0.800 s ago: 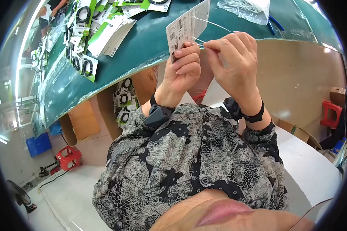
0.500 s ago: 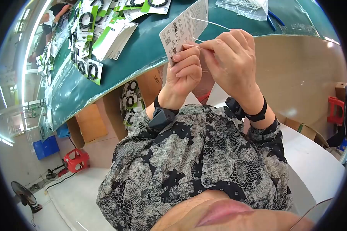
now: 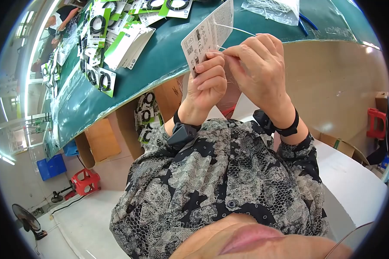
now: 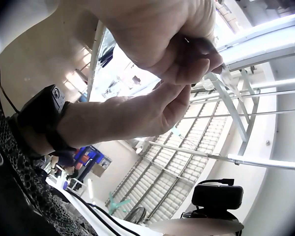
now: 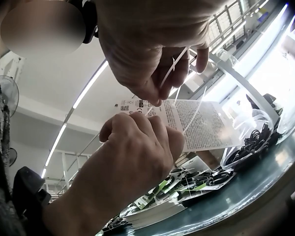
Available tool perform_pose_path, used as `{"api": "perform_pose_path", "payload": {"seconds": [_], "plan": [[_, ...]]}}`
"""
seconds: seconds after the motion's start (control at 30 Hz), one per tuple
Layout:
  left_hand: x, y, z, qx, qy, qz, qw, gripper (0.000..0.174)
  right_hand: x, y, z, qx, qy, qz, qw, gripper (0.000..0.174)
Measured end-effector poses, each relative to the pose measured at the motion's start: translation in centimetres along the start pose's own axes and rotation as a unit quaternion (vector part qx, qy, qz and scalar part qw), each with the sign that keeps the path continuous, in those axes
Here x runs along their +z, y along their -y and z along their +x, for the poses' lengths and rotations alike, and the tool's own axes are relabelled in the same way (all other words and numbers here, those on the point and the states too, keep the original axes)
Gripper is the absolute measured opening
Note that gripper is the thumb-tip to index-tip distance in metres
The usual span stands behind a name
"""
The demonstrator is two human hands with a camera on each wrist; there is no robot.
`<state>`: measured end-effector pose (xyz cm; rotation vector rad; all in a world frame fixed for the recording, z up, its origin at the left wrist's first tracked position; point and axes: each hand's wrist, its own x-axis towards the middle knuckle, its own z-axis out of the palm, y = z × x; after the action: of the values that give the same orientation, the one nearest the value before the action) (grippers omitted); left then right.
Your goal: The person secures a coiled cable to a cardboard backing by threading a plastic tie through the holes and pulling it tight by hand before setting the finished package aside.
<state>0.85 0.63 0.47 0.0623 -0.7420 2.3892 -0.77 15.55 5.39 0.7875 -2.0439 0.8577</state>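
Note:
My left hand (image 3: 209, 82) grips a printed cardboard card (image 3: 205, 36) by its lower edge, thumb on the face with text and barcodes. Two lengths of thin white cable tie (image 3: 235, 28) stick out from the card toward my right hand (image 3: 263, 67), whose thumb and forefinger pinch one of them close to the card. In the right wrist view the white tie (image 5: 195, 110) crosses the card's printed face (image 5: 206, 125), and another piece runs through the right fingers. The left wrist view has both hands close together, with the card mostly hidden behind them.
Packs of coiled black cable on cards (image 3: 97, 26) lie heaped on the green table (image 3: 168, 43), beside a stack of white cards (image 3: 127, 47). A plastic bag of white ties (image 3: 278, 8) and blue-handled pliers (image 3: 307, 23) lie at right. Below stands a cardboard box (image 3: 127, 134) of packs.
The head view has shifted a little, so the table's things sit slightly further right. The card leans slightly more to the left; both hands keep their hold almost unmoved.

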Motion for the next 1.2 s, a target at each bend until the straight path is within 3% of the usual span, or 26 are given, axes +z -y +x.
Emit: {"api": "perform_pose_path", "payload": {"seconds": [0.27, 0.37, 0.4, 0.5, 0.67, 0.77, 0.8, 0.83, 0.9, 1.03, 1.2], "plan": [[-0.6, -0.3, -0.3, 0.02, -0.027, 0.017, 0.999, 0.014, 0.5, 0.1, 0.0, -0.001, 0.005, 0.013, 1.0, 0.011], [-1.9, -0.8, -0.1, 0.001, 0.024, 0.22, 0.975, 0.021, 0.6, 0.3, 0.1, 0.004, 0.022, 0.003, 1.0, 0.015], [-1.8, -0.7, 0.0, 0.002, 0.028, 0.216, 0.976, 0.021, 0.6, 0.0, -0.1, 0.001, 0.026, 0.002, 1.0, 0.015], [0.7, 0.1, 0.5, 0.072, -0.181, 0.393, 0.899, 0.028, 1.1, -1.6, -1.0, 0.095, -0.004, 0.056, 0.994, 0.016], [0.5, -0.6, 0.7, 0.089, -0.133, 0.498, 0.852, 0.033, 1.0, -3.3, -2.5, 0.142, 0.023, 0.132, 0.981, 0.025], [0.7, -0.2, 1.0, 0.166, -0.166, 0.563, 0.793, 0.032, 0.1, -3.9, -1.8, 0.175, -0.137, 0.131, 0.966, 0.023], [0.7, -0.2, 1.2, 0.169, -0.161, 0.561, 0.794, 0.032, -0.4, -3.9, -1.6, 0.17, -0.134, 0.131, 0.967, 0.023], [0.7, -0.2, 1.3, 0.176, -0.154, 0.567, 0.79, 0.032, -1.3, -3.6, -1.6, 0.075, -0.074, 0.071, 0.992, 0.023], [0.4, -0.1, 1.3, 0.187, -0.143, 0.579, 0.781, 0.031, -2.6, -3.0, -1.8, -0.112, 0.048, -0.053, 0.991, 0.024], [0.3, 0.5, 1.6, 0.201, -0.141, 0.6, 0.761, 0.03, -2.4, -2.9, -1.3, -0.151, 0.093, -0.091, 0.98, 0.025], [0.6, 1.6, 1.3, 0.226, -0.121, 0.634, 0.73, 0.029, -1.4, -3.7, -2.1, -0.171, 0.077, -0.071, 0.98, 0.026]]}}
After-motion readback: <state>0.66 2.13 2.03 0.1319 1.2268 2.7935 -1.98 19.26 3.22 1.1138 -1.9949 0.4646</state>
